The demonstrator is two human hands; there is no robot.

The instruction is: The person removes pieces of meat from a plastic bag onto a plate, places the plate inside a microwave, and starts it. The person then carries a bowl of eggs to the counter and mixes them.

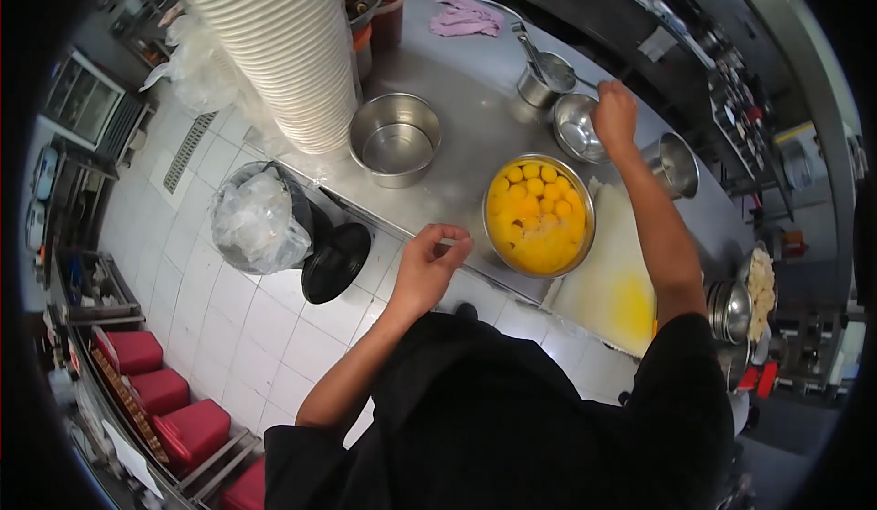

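My right hand (615, 115) is closed around a thin metal handle (586, 83). The handle's far end reaches toward a steel pot (537, 88) with tongs (525, 42) standing in it; its working end is hidden, so I cannot tell the utensil's kind. Below that hand is a shiny steel bowl (577, 128). Loosely curled, my left hand (435, 262) hovers by the counter's front edge, thumb and index finger apart and nothing visible between them. To its right sits a steel bowl (592, 222) of egg yolks (548, 207) in yellow liquid.
A wide steel pot (396, 177) stands beside a tall stack of white containers (274, 44). Yellow liquid marks a pale sheet (594, 282) right of the yolks. Another steel bowl (674, 165) lies farther right. A lined bin (260, 222) is on the floor; a pink cloth (466, 15) lies at the back.
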